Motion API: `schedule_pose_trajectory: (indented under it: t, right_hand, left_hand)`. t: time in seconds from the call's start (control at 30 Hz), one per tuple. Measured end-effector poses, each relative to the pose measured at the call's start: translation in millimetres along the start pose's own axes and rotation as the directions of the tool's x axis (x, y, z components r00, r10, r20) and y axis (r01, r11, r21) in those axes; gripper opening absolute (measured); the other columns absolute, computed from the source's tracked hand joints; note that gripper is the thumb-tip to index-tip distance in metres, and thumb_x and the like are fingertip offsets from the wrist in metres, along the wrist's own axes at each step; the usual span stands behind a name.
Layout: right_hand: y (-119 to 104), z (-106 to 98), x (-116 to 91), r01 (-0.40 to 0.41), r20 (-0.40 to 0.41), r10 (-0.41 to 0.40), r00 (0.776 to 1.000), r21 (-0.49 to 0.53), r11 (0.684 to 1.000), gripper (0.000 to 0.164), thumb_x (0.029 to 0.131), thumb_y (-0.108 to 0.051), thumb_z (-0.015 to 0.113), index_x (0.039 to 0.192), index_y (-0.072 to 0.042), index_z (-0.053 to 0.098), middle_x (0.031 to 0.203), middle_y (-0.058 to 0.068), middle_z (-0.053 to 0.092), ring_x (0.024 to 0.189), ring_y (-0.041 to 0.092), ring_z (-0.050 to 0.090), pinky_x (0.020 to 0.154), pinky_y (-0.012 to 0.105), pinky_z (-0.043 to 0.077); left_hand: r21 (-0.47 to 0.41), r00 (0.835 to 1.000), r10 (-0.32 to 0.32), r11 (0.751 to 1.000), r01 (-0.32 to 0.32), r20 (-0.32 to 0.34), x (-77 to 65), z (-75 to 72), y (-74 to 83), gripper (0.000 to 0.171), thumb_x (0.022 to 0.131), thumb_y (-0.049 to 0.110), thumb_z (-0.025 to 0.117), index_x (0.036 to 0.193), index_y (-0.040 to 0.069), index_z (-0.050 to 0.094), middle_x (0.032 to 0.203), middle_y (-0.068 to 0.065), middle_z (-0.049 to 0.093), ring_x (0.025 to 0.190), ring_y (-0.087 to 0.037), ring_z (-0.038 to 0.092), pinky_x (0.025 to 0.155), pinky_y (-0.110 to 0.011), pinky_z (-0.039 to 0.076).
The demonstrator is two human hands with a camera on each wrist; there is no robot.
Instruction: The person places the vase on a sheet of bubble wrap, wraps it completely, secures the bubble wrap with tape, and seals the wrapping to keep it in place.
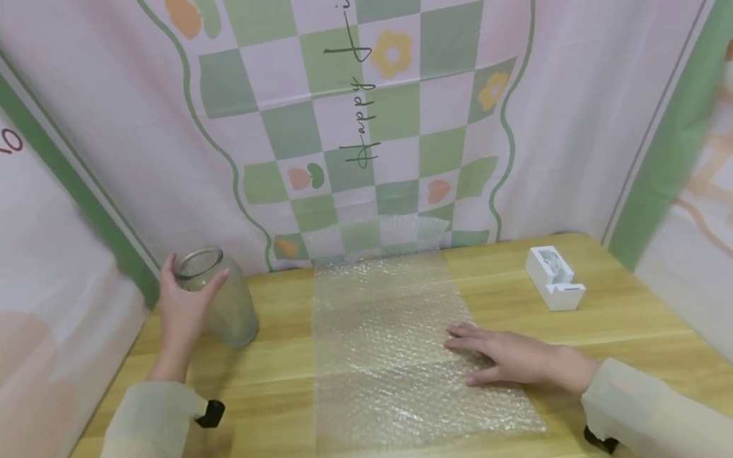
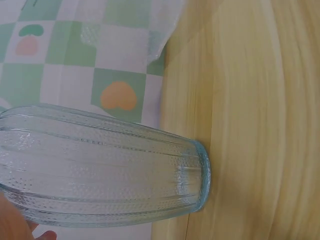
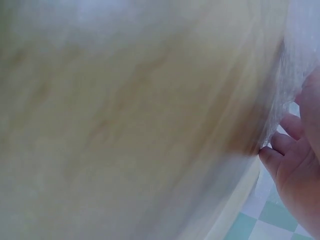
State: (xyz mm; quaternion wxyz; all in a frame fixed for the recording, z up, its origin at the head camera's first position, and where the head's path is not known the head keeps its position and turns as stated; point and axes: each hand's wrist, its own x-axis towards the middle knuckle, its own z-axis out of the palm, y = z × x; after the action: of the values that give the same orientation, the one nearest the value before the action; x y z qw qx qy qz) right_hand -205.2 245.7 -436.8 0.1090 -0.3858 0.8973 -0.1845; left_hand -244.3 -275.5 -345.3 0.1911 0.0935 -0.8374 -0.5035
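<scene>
At the left of the table a clear ribbed glass vase stands with its mouth up. My left hand grips it near the rim, thumb on the near side and fingers round the far side. In the left wrist view the base of the vase meets the wood, and only a bit of the hand shows. A long sheet of bubble wrap lies flat down the middle. On its right edge rests my right hand, fingers loosely stretched; the right wrist view shows these fingers at the wrap.
A white tape dispenser with a roll of clear tape sits at the back right of the wooden table. Behind it hangs a checkered curtain, and the far end of the bubble wrap bends up against this cloth.
</scene>
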Motion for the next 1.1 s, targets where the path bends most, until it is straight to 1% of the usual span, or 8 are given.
schedule_pose_trajectory:
  t: [0.1,0.17,0.3,0.4,0.6,0.8,0.97,1.1]
  right_hand:
    - [-0.4,-0.1,0.0,0.001,-0.002,-0.001,1.000,0.000,1.000,0.077,0.097,-0.059,0.059,0.152,-0.005,0.048,0.161,0.020,0.034,0.147,0.044,0.031,0.115,0.063,0.029]
    - [-0.3,0.1,-0.4,0.001,-0.005,-0.001,1.000,0.000,1.000,0.077,0.097,-0.058,0.059,0.152,-0.005,0.049,0.161,0.020,0.035,0.146,0.044,0.031,0.115,0.063,0.029]
    - [0.0,0.3,-1.4,0.001,-0.009,-0.001,1.000,-0.003,1.000,0.076,0.097,-0.057,0.060,0.151,-0.005,0.049,0.161,0.020,0.036,0.146,0.044,0.031,0.114,0.063,0.030]
    - [-0.1,0.2,-1.9,0.000,-0.010,0.000,1.000,-0.002,1.000,0.076,0.097,-0.057,0.060,0.151,-0.004,0.049,0.161,0.020,0.036,0.146,0.044,0.032,0.114,0.063,0.030]
    - [-1.9,-0.9,-0.9,-0.003,0.001,0.003,1.000,0.002,1.000,0.076,0.097,-0.056,0.060,0.152,-0.004,0.048,0.161,0.020,0.035,0.146,0.044,0.031,0.115,0.062,0.028]
    - [-2.0,-0.8,-0.4,-0.004,0.006,0.004,1.000,0.008,1.000,0.076,0.097,-0.055,0.061,0.152,-0.003,0.048,0.161,0.021,0.035,0.147,0.044,0.030,0.115,0.062,0.028]
    - [-2.1,-1.6,-1.5,0.009,-0.009,-0.009,1.000,-0.008,1.000,0.076,0.097,-0.054,0.061,0.151,-0.003,0.048,0.160,0.022,0.035,0.146,0.046,0.031,0.115,0.063,0.028]
    - [-4.4,-3.1,-2.2,0.021,-0.018,-0.021,1.000,-0.003,1.000,0.075,0.098,-0.053,0.061,0.151,-0.002,0.048,0.159,0.024,0.035,0.145,0.048,0.032,0.113,0.065,0.029]
  left_hand:
    - [-0.014,0.999,-0.040,0.999,0.040,0.006,2.5,0.4,0.4,0.117,0.086,0.053,0.079,0.166,0.017,0.003,0.170,-0.015,0.008,0.153,-0.039,0.013,0.123,-0.055,0.017]
    - [-0.025,0.998,-0.058,0.998,0.058,0.006,3.7,1.5,0.6,0.116,0.086,0.052,0.080,0.166,0.014,0.004,0.169,-0.018,0.012,0.153,-0.040,0.016,0.123,-0.054,0.018]
    - [-0.048,0.998,-0.066,0.997,0.065,-0.011,6.0,4.1,1.2,0.110,0.086,0.048,0.081,0.163,0.006,0.015,0.164,-0.020,0.027,0.149,-0.038,0.027,0.122,-0.050,0.025]
    - [-0.071,0.997,-0.078,0.995,0.076,-0.028,7.8,5.7,1.2,0.105,0.086,0.047,0.081,0.161,0.004,0.023,0.161,-0.019,0.034,0.147,-0.036,0.032,0.121,-0.048,0.028]
    - [-0.113,0.993,-0.112,0.988,0.108,-0.033,10.8,5.9,1.2,0.106,0.085,0.044,0.083,0.161,0.004,0.020,0.162,-0.017,0.032,0.147,-0.034,0.033,0.121,-0.045,0.028]
    - [-0.127,0.993,-0.115,0.986,0.112,-0.022,11.5,7.0,1.3,0.102,0.087,0.042,0.081,0.160,0.004,0.021,0.162,-0.015,0.034,0.146,-0.032,0.034,0.121,-0.043,0.029]
    - [-0.158,0.991,-0.124,0.981,0.116,-0.047,11.9,9.9,2.3,0.096,0.088,0.035,0.082,0.158,0.004,0.024,0.160,-0.014,0.037,0.145,-0.030,0.037,0.120,-0.041,0.031]
    - [-0.165,0.989,-0.135,0.979,0.123,-0.062,11.7,10.7,3.7,0.095,0.088,0.029,0.083,0.158,0.004,0.025,0.159,-0.014,0.039,0.144,-0.030,0.038,0.120,-0.040,0.032]
